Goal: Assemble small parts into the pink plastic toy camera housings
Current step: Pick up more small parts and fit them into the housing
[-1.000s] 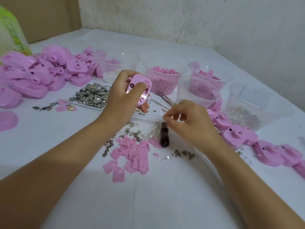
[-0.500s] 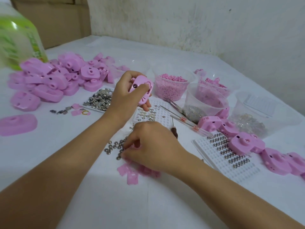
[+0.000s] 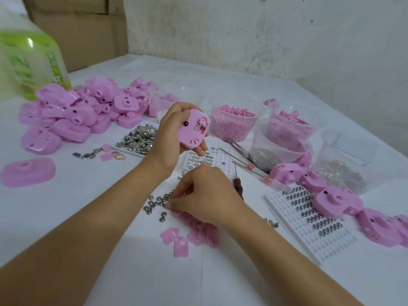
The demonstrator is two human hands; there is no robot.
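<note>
White surface [image 3: 88,217] carries the whole stock. The pile of pink housings [image 3: 72,115] lies at far left, well apart from my work zone.

The housing in work [image 3: 193,129] is held clear of the surface in my left hand [image 3: 170,138], with the fingers wrapped round its edges. Compared with a second ago, it is turned so that its flat face, with the dark dot and the open recess, points toward me.

My right hand [image 3: 207,195] has left its position a second ago beside the dark-handled tool [image 3: 239,184]. It has come down and to the near left, onto the loose metal discs [image 3: 157,202]. Its fingers are curled, with the tips converging on the discs at the edge of the scatter. The fingers hide the contact point, so I cannot tell whether a disc is already pinched.

Judgement: the cycle has moved to pick-up of the next small part. The housing is already presented to receive it, so the picked disc probably goes up to the open recess.
</note>
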